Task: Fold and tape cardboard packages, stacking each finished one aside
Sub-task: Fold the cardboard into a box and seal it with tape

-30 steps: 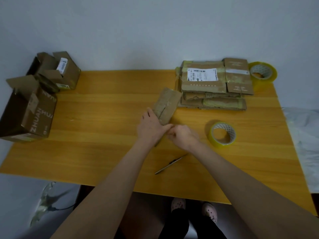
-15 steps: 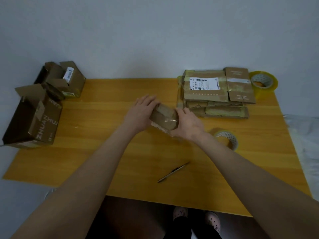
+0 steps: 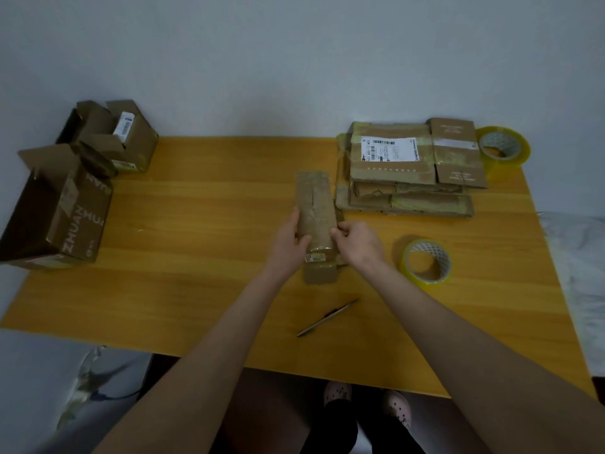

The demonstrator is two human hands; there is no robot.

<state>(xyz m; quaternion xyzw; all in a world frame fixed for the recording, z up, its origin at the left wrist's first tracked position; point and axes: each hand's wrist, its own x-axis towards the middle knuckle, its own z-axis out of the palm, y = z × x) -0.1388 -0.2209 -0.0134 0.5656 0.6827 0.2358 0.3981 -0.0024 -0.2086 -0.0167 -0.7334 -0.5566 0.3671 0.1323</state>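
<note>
Two hands, one package. Item: package [image 3: 316,221], folded and taped over, lying flat on the table [image 3: 212,240] just left of the stack [image 3: 409,165], nearly touching its near corner. Left hand [image 3: 289,239] grips the edge away from the stack, thumb on top. Right hand [image 3: 358,242] pinches the edge nearest the stack, fingers curled. Item: roll [image 3: 425,262], on the near side of the stack, untouched. Step, as we judge it: smoothing the final tape. Next we would lift the package onto the stack, which calls for a firm two-sided hold and square placement.
</note>
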